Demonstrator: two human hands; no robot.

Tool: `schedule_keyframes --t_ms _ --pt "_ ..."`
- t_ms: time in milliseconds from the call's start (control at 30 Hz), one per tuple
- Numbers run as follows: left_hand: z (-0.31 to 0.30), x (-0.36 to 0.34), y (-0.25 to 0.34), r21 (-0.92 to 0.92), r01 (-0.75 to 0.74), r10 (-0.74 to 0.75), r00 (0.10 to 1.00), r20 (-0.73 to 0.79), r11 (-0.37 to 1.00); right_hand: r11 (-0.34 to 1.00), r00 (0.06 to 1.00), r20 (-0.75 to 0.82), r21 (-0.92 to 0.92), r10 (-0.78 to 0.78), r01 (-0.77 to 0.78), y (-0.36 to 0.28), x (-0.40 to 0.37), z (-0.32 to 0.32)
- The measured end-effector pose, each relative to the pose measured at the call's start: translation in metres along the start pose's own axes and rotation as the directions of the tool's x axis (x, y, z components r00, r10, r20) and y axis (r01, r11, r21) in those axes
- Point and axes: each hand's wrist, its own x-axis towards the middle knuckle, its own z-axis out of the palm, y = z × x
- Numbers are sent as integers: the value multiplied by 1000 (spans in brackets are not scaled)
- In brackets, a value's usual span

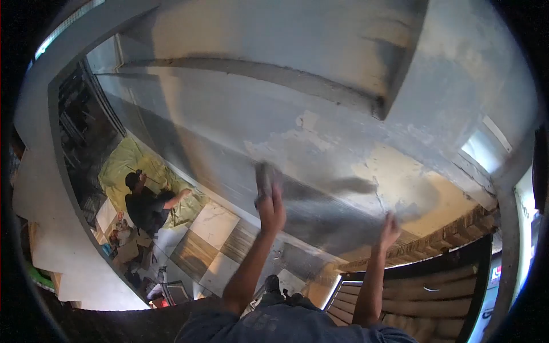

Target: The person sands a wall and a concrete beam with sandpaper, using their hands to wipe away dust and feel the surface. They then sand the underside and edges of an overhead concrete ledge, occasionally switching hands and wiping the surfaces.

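My left hand (271, 212) is raised in front of the wall, its fingers closed round a dark grey flat tool (265, 180) that stands upright and looks blurred. Lower on the right, my right hand (390, 230) is closed close to the wall; what it grips is too blurred to make out. Behind both hands runs a grey wall (326, 151) with whitish patches and a yellowish bare area (394, 171). Dark shadows of my arms and hands fall across it.
Below left, another person (146, 200) crouches on a yellow-green sheet (117, 168), one arm stretched toward the wall. Checkered tiles (214, 226) cover the floor. A slatted dark gate (423, 294) stands at lower right. A ledge (257, 71) crosses the upper wall. Boxes (128, 248) lie near the person.
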Motion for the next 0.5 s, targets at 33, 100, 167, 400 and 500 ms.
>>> schedule_keyframes --t_ms 33,100,167,400,500 --pt "6 42 -2 -26 -24 22 995 -94 999 998 969 -242 23 -53 60 -11 27 27" --pt "7 123 32 98 121 -126 991 50 988 983 845 -535 166 20 82 -56 76 82" --pt "9 180 68 91 324 -335 924 182 942 951 815 -564 305 134 55 -72 117 120" --pt "105 252 36 110 -68 101 938 -330 992 990 485 -866 -143 -125 -1 -67 151 180" --pt "102 261 44 78 -132 152 915 -375 988 994 526 -843 -98 -113 56 -56 154 172"
